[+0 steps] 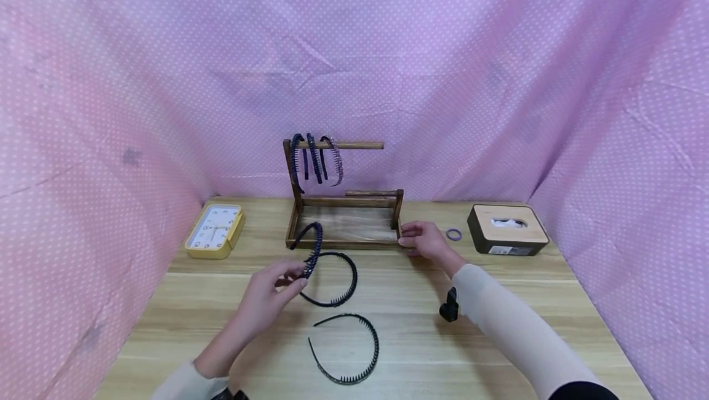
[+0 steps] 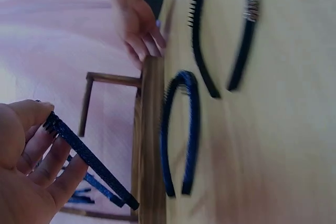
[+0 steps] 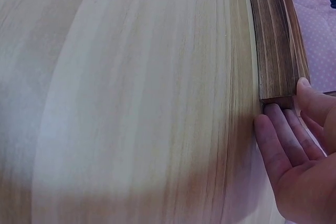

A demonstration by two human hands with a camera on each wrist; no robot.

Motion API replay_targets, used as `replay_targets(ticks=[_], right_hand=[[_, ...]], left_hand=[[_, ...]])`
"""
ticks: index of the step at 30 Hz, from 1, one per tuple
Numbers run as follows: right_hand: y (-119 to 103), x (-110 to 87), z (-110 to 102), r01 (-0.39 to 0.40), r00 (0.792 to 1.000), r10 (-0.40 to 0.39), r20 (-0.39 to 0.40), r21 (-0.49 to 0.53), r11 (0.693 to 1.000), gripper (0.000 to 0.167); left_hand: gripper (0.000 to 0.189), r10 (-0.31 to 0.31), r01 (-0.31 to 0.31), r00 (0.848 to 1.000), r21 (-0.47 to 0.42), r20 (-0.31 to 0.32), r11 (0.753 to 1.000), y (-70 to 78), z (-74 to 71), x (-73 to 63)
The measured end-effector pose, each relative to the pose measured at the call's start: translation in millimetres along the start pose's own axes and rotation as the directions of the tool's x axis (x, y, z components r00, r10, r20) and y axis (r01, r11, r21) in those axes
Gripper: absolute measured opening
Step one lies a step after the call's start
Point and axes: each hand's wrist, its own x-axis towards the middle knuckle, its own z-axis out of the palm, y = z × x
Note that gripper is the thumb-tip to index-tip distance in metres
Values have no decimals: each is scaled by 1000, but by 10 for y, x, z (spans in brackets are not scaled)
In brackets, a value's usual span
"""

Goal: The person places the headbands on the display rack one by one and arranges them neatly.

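Note:
My left hand (image 1: 271,292) pinches a dark blue toothed headband (image 1: 317,246) by one end, holding it up in front of the wooden rack (image 1: 343,245). In the left wrist view, thumb and fingers close on the glittery headband (image 2: 92,161). My right hand (image 1: 425,240) holds the right end of the rack's tray, the thumb at its top edge and fingers against the outer end (image 3: 278,99). Three headbands (image 1: 313,157) hang from the rack's upper bar. On the table lie a dark headband (image 1: 354,277), partly behind the held one, and a black one with a decorated stretch (image 1: 376,348) nearer me.
A yellow-framed clock (image 1: 216,231) lies at the left. To the right are a purple ring (image 1: 453,234) and a tissue box (image 1: 506,246) with a wooden top. Pink dotted cloth (image 1: 354,49) stands behind and on both sides of the table (image 1: 432,363).

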Motion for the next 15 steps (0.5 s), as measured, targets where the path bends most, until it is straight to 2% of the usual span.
replay_targets(ticks=[6, 15], right_hand=[[11, 9, -2, 1, 1000, -1, -1, 0, 1000, 45], [33, 14, 9, 0, 1000, 0, -10, -6, 1000, 44]], left_hand=[[26, -22, 19, 1000, -126, -22, 992, 79, 206, 292], [24, -55, 38, 994, -188, -90, 981, 110, 408, 656]])
